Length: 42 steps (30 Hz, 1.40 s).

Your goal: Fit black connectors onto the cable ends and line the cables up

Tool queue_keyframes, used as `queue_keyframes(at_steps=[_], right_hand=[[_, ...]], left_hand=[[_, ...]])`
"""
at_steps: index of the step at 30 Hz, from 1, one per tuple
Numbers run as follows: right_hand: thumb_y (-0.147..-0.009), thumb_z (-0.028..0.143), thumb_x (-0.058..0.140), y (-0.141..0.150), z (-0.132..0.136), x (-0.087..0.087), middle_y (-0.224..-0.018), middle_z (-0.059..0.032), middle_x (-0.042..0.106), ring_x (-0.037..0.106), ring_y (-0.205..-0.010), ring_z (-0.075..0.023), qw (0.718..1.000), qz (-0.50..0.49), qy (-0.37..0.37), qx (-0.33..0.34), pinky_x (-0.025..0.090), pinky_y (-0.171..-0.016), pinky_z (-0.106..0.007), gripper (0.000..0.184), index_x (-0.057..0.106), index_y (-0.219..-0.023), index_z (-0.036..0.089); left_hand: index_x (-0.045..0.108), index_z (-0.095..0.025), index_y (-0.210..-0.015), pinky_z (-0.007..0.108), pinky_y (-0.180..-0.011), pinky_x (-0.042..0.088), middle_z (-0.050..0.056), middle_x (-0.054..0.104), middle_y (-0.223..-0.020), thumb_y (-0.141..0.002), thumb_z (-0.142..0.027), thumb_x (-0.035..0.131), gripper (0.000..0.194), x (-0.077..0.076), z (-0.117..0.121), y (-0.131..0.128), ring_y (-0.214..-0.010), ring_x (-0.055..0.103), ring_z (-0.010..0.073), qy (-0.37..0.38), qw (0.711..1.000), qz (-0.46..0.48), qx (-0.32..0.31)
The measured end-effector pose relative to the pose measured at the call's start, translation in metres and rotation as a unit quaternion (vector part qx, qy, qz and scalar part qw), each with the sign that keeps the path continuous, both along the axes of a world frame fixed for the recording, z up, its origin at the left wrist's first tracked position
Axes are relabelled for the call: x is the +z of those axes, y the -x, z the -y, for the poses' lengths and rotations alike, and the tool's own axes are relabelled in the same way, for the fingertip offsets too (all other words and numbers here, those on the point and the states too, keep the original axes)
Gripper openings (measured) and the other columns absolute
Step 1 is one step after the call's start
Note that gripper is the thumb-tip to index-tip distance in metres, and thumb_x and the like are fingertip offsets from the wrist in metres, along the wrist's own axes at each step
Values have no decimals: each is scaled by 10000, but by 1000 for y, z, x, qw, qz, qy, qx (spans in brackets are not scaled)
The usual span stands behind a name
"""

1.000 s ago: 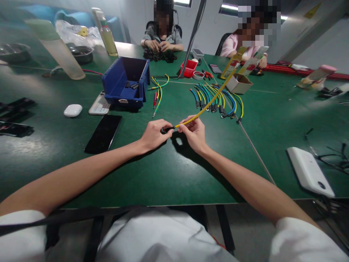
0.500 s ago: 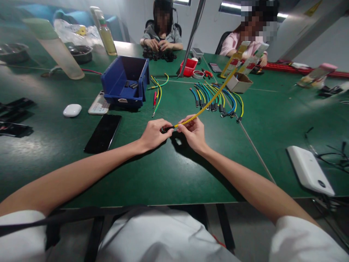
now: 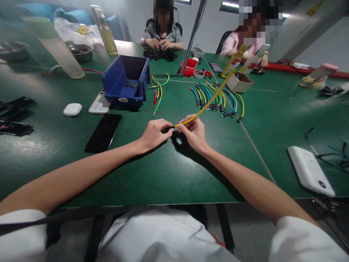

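Note:
A yellow cable (image 3: 206,104) runs from between my hands up toward the right. My left hand (image 3: 156,133) pinches the black sleeve (image 3: 167,128) at its near end. Just beside it, my right hand (image 3: 194,133) grips the yellow part between thumb and fingers. Whatever tip lies inside the left fingers is hidden. Beyond my right hand, a row of yellow, green and blue cables (image 3: 208,95) with black sleeved ends lies on the table. A few loose yellow-green cables (image 3: 159,95) and a red piece (image 3: 155,98) rest beside the blue bin (image 3: 124,91).
A black phone (image 3: 103,133), an earbud case (image 3: 72,109) and another phone (image 3: 99,103) lie left. At right are a white power bank (image 3: 311,170) and glasses (image 3: 329,156). A small box (image 3: 240,83) and red tray (image 3: 188,67) stand farther back. Two people sit across the table.
Both hands keep nearly the same hold and place on the cable. The cable's far end has dipped slightly lower. The view has shifted very little.

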State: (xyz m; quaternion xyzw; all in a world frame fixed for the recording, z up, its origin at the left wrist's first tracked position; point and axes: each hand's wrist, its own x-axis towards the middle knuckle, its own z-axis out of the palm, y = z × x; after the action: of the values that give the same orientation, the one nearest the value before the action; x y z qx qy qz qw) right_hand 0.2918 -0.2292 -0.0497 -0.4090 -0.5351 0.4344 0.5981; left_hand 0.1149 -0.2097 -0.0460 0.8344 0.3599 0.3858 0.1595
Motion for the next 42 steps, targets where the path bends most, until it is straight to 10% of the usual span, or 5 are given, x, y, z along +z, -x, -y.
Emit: queue_keyframes(at_steps=[42], right_hand=[[-660,321,809,-3,-8,-3,-781,19,675,607,-602,-98,998,-20,49,39,532,-566,-250,361,507,-828,219]], left_hand=[[704,-128,-824,244,-603,431,30,674,-729,-822,-186,641,85,3,1,0,-619,574,117,13,1000,19,-4]])
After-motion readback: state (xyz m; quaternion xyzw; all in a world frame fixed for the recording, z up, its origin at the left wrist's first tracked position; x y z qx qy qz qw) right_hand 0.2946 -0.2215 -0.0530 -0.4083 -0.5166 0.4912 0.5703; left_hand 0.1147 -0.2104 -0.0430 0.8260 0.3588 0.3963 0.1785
